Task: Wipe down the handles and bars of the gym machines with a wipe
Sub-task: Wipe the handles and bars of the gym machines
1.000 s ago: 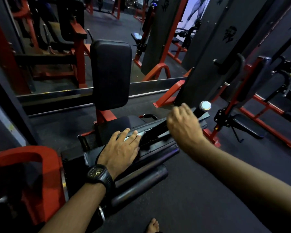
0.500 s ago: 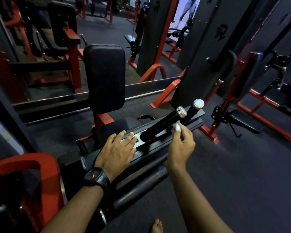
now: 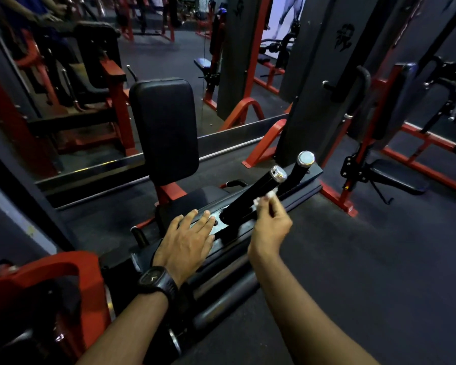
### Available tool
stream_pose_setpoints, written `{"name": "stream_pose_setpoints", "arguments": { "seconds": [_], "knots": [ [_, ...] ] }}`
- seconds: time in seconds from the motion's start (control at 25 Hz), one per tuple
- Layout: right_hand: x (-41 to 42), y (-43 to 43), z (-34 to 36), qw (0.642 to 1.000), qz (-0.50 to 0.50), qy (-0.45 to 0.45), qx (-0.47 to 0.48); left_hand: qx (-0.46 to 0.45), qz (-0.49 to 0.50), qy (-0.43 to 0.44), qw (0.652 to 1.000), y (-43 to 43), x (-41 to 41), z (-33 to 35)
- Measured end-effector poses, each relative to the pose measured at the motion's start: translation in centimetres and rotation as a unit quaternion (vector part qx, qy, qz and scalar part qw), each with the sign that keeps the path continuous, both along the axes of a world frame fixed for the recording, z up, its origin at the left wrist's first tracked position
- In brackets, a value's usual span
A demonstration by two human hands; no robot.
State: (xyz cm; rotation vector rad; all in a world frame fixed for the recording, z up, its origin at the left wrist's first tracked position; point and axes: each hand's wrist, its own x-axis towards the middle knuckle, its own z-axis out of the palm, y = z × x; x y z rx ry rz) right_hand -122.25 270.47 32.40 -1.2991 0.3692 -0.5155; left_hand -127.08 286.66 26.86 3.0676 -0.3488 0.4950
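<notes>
Both arms are bare from the lower edge of the view up to the hands. Just behind the left hand (image 3: 187,241) sits a black wristwatch (image 3: 154,279): a chunky case with squared-off corners, a dark dial with thin pale hands (any numerals are too small to read), and a broad matte black strap (image 3: 170,289) that wraps the wrist. The right hand (image 3: 270,227) and its wrist are bare

The back pad (image 3: 166,127) stands behind and left of the handle bars (image 3: 250,196), a bench (image 3: 395,175) to their right.
</notes>
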Motion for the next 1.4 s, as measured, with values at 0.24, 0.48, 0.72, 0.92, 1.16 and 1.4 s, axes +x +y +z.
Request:
{"name": "stream_pose_setpoints", "arguments": {
  "seconds": [0.24,0.48,0.72,0.92,1.16,1.4],
  "knots": [
    [0.2,-0.3,-2.7,0.996,0.046,0.026,-0.069,0.019,0.012,-0.005,1.000,-0.1,-0.1,0.2],
    [1.6,-1.0,-4.5,0.990,0.121,0.053,-0.052,0.032,0.022,-0.015,0.999,-0.4,0.1,0.2],
    [1.1,-0.2,-5.4,0.990,0.116,0.071,-0.025,0.045,0.018,-0.012,0.999,-0.3,0.4,0.0],
    [-1.0,0.4,-6.0,0.974,0.188,0.089,-0.096,0.035,0.018,-0.013,0.999,-0.4,0.2,0.4],
    [-2.6,-0.9,-4.8,0.983,0.156,0.082,-0.052,0.014,0.012,-0.009,1.000,-0.2,-0.1,0.6],
    [1.3,-0.8,-0.7,0.970,0.144,0.022,0.195,-0.004,-0.003,-0.013,1.000,0.0,-0.1,0.3]
  ]
}}
